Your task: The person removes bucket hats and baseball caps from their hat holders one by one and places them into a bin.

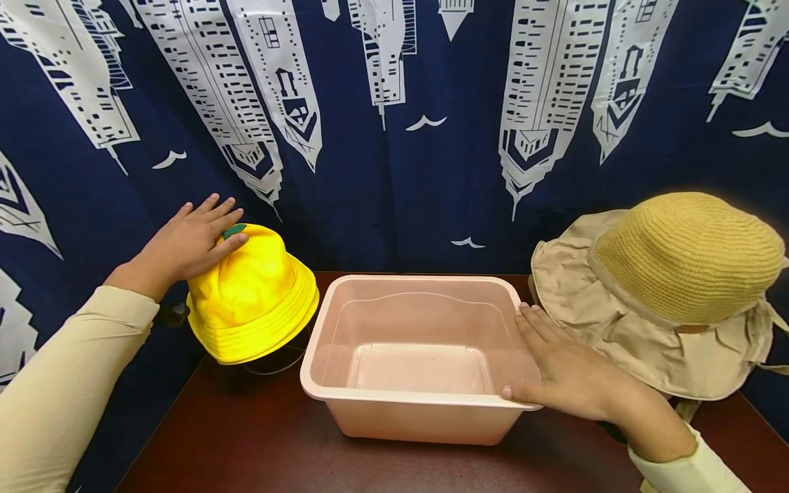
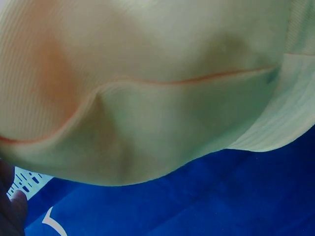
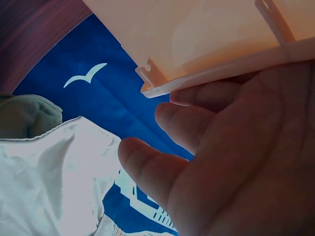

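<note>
A bright yellow bucket hat (image 1: 251, 294) with a green leaf tab (image 1: 234, 231) on its crown sits at the left. My left hand (image 1: 194, 239) rests on the upper left of that crown, fingers extended. The hat's fabric (image 2: 147, 128) fills most of the left wrist view, and only a bit of the hand shows at its lower left. In the middle stands a pale pink plastic basin (image 1: 413, 419) with bare insides. My right hand (image 1: 567, 370) lies along its right rim, fingers straight and thumb at the front corner. From below, the right wrist view shows these fingers (image 3: 192, 118) beside the basin's lip (image 3: 206, 78).
At the right, a yellow knitted hat (image 1: 690, 260) is stacked on a wide-brimmed beige cloth hat (image 1: 666, 356). A thin wire stand (image 1: 274, 372) shows under the bucket hat. All stand on a dark red-brown table (image 1: 259, 438) before a navy curtain (image 1: 394, 192) printed with white buildings.
</note>
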Motion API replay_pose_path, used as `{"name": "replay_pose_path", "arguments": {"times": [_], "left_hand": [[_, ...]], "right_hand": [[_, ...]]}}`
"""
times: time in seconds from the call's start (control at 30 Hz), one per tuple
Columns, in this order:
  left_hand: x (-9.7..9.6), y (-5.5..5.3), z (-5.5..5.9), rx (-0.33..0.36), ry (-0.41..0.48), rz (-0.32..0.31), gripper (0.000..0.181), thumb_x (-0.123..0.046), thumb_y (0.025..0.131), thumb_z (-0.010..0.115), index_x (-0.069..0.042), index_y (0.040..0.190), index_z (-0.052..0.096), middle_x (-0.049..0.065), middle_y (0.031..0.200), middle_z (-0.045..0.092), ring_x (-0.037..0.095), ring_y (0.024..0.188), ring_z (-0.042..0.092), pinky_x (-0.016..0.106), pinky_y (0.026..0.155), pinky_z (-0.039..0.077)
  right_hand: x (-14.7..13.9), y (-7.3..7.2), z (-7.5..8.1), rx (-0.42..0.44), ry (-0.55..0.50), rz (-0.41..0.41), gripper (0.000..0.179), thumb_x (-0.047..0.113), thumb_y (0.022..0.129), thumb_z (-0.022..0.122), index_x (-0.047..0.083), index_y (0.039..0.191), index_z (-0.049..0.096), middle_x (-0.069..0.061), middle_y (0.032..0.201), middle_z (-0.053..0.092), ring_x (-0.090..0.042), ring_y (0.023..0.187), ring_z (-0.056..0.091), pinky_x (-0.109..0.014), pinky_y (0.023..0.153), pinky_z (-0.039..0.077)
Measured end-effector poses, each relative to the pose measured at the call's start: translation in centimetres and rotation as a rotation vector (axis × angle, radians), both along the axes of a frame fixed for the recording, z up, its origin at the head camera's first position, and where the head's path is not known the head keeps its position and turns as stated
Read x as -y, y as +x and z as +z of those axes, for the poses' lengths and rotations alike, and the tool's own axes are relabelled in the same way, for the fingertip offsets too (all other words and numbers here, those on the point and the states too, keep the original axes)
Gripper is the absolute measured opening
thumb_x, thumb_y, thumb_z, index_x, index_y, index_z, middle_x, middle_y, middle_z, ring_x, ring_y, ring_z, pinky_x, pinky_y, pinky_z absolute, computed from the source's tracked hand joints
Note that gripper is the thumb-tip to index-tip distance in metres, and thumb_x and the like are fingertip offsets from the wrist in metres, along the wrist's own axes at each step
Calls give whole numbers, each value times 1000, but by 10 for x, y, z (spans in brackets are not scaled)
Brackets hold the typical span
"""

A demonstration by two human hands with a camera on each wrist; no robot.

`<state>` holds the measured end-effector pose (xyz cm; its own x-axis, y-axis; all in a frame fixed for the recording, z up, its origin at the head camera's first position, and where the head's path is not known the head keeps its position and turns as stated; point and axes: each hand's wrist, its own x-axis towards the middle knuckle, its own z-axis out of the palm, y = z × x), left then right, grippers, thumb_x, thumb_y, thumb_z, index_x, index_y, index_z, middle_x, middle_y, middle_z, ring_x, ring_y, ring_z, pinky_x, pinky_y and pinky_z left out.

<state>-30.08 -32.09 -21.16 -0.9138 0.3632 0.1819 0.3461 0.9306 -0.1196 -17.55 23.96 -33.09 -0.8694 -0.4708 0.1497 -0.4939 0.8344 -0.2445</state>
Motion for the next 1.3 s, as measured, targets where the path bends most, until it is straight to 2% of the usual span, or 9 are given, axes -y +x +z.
{"name": "replay_pose_path", "arguments": {"times": [0.23, 0.4, 0.5, 0.73, 0.93, 1.1, 1.3], "left_hand": [[0, 3, -2, -15, -3, 0, 66, -51, 106, 27, -7, 155, 32, 20, 161, 22, 38, 150, 4, 61, 117, 1], [-4, 1, -3, -10, -27, 15, 65, -48, 106, 34, -6, 155, 32, 20, 160, 23, 40, 150, 4, 61, 117, 2], [-4, 1, -5, -8, -12, 15, 64, -45, 106, 37, -4, 155, 31, 20, 159, 26, 39, 150, 5, 61, 117, 1], [-4, 3, -5, -18, 24, -9, 57, -32, 106, 44, -3, 153, 34, 22, 154, 37, 40, 149, 11, 63, 116, 2], [-4, 3, -6, -20, 27, -23, 52, -22, 104, 49, -2, 151, 38, 23, 151, 41, 41, 148, 15, 64, 115, 3], [-5, 2, -5, -17, 23, -16, 54, -25, 105, 48, -2, 152, 37, 21, 154, 37, 39, 149, 10, 64, 116, 0], [-4, 3, -1, -24, -28, 80, 66, -42, 104, 44, -2, 154, 30, 24, 160, 21, 40, 149, -7, 66, 113, -6]], "right_hand": [[2, -2, -2, -21, 11, 2, 109, 70, 84, 61, -7, 153, 26, -24, 160, 20, -39, 148, 16, -55, 114, 24], [2, -2, -2, -24, 9, 2, 108, 70, 84, 60, -7, 153, 26, -24, 160, 20, -38, 148, 17, -55, 114, 23], [1, -1, -3, -20, 2, 2, 108, 69, 85, 60, -7, 153, 26, -23, 161, 20, -38, 148, 16, -54, 115, 23], [1, -1, -3, -24, -8, 11, 107, 68, 85, 61, -7, 153, 26, -24, 160, 19, -38, 148, 17, -53, 115, 22], [1, -1, -4, -35, -7, 14, 106, 68, 85, 61, -7, 153, 26, -24, 160, 20, -38, 148, 17, -54, 115, 23], [0, -1, -4, -28, -11, 8, 106, 68, 85, 61, -6, 153, 25, -23, 161, 19, -37, 148, 17, -54, 115, 23], [0, -1, -4, -36, -5, 11, 106, 68, 85, 61, -6, 153, 26, -22, 161, 20, -36, 148, 17, -54, 114, 24]]}}
